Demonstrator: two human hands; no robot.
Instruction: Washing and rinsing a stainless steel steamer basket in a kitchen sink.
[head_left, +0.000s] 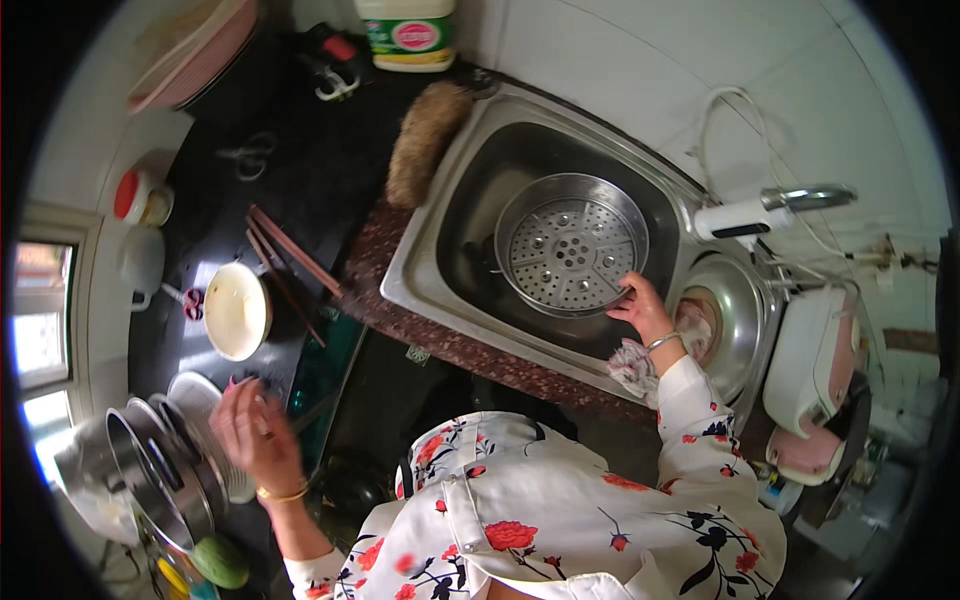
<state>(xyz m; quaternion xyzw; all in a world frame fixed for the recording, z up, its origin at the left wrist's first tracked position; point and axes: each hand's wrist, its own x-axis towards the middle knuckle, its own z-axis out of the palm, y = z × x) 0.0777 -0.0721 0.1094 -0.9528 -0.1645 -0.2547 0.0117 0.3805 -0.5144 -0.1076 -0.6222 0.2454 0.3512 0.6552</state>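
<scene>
My right hand (643, 309) grips the near right rim of a stainless steel steamer pot (574, 244) with a perforated bottom. It sits inside the metal sink basin (469, 217). Left of the sink, my left hand (259, 431) is raised beside the counter's stacked cookware, blurred, with a bit of pink at its fingertips. Whether it holds anything is hidden. Closest to that hand are a white plastic basket (199, 394) and a steel pot (161, 480) lying on its side. Beyond the hand stands a cream bowl (238, 311), with several wooden chopsticks (296, 251) beside it.
A faucet (750, 217) juts from the right. A crumpled cloth (632, 367) lies on the sink's front edge, a brown fuzzy roll (429, 142) at its left. A round side basin (739, 322) holds a board-like item. Scissors (251, 156) and a jar (142, 199) occupy the counter.
</scene>
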